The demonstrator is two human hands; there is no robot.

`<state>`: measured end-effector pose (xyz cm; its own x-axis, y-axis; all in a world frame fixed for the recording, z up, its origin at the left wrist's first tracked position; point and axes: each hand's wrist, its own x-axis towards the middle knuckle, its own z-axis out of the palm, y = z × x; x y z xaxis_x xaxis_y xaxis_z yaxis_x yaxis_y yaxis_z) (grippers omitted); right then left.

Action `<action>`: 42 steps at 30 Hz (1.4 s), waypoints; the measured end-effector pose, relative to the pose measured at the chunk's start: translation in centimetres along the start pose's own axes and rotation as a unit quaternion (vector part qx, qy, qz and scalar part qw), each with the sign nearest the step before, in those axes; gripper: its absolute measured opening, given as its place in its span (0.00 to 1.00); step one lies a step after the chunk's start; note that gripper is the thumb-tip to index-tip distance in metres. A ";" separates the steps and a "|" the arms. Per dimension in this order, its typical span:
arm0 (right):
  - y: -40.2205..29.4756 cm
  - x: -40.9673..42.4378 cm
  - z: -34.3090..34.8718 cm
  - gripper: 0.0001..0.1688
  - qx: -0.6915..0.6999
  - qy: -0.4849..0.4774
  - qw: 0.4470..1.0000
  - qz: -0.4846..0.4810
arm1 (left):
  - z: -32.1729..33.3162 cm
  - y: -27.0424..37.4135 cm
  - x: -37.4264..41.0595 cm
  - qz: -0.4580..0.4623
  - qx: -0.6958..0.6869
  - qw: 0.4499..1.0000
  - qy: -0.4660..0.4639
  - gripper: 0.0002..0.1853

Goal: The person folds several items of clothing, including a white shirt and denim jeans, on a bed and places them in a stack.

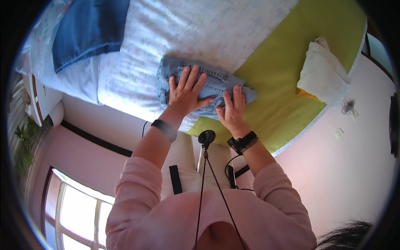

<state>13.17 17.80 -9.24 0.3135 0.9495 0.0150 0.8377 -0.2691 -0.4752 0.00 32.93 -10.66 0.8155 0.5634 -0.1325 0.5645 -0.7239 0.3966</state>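
Observation:
A folded pair of light-blue denim jeans lies on the bed before me, partly over the floral sheet and partly over the green cover. Flat on its left half rests my left hand, fingers spread, with a stitched seam showing beyond the fingertips. My right hand presses the narrower right end, its fingers together and the thumb apart. Neither hand grips the cloth. Beneath both palms, part of the denim is hidden.
Dark-blue cloth lies at the far left of the white floral sheet. On the olive-green cover sits a crumpled white cloth with something yellow under it. A black disc hangs on a cord from my neck.

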 end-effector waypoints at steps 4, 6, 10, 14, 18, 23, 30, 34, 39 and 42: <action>1.1 0.6 2.2 0.32 -0.011 -0.007 1.000 0.015 | 2.6 -1.0 -0.1 -0.017 0.008 1.000 -0.005 0.47; 0.8 1.7 1.6 0.33 -0.010 -0.063 0.997 0.042 | 2.9 -0.9 0.1 -0.028 0.012 1.000 0.005 0.46; -0.3 2.6 -0.6 0.37 0.003 -0.061 0.997 0.057 | 1.9 -0.6 0.9 -0.044 0.035 0.998 -0.004 0.46; 0.4 6.0 -4.4 0.42 0.017 -0.030 0.981 0.191 | 0.4 0.2 1.1 -0.050 0.051 0.997 -0.039 0.48; 1.9 9.9 -8.2 0.39 0.121 -0.218 0.949 0.194 | -0.6 0.4 1.1 -0.018 0.088 0.996 0.003 0.45; 1.6 11.3 -10.8 0.28 0.218 -0.320 0.910 0.149 | -2.4 0.7 0.5 -0.172 0.068 0.963 0.196 0.38; 2.4 3.0 -18.6 0.20 0.371 -0.151 0.896 0.192 | -10.0 4.0 -1.2 -0.250 0.023 0.910 0.331 0.32; 6.6 -1.6 -29.3 0.11 0.604 0.037 0.735 0.306 | -10.5 5.5 -3.3 -0.221 0.030 0.923 0.314 0.30; 12.7 -3.0 -29.1 0.10 0.683 0.335 0.578 0.294 | -10.0 6.3 -5.2 -0.270 -0.128 0.905 0.301 0.30; 15.6 0.5 -25.5 0.13 0.703 0.390 0.483 0.346 | -9.3 4.5 -5.0 -0.321 -0.096 0.901 0.275 0.28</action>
<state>37.82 9.91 5.81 0.8333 0.2126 -0.5102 -0.5495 0.4185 -0.7231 -2.76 30.55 0.25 0.1120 0.9919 0.0596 0.8220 -0.1262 0.5554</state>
